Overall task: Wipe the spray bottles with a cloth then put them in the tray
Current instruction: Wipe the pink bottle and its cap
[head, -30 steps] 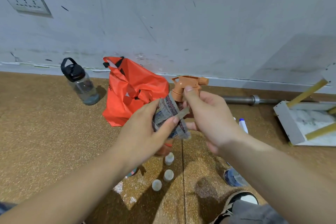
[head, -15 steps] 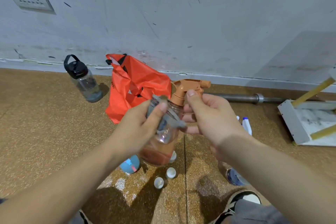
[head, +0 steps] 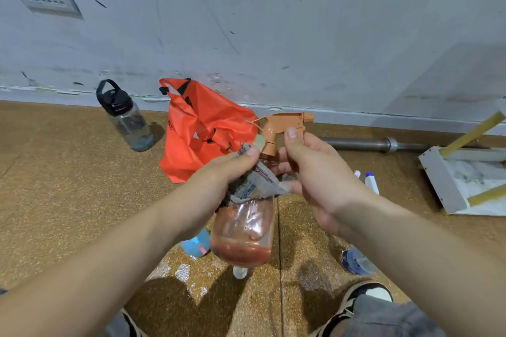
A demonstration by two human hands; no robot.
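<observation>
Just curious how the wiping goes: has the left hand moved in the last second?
Yes. The left hand has slid up the bottle toward its trigger; the thumb, earlier level with the bottom of the bag, now sits higher.

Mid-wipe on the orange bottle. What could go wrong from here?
1. The right hand grips the bottle only at its neck, with liquid inside; the left hand rubbing with the cloth could twist it loose onto the small white object below.
2. That right hand curls just under the sprayer; a squeeze might spray.
3. Other bottles lie on the floor between here and the tray; the carry could knock them.
</observation>
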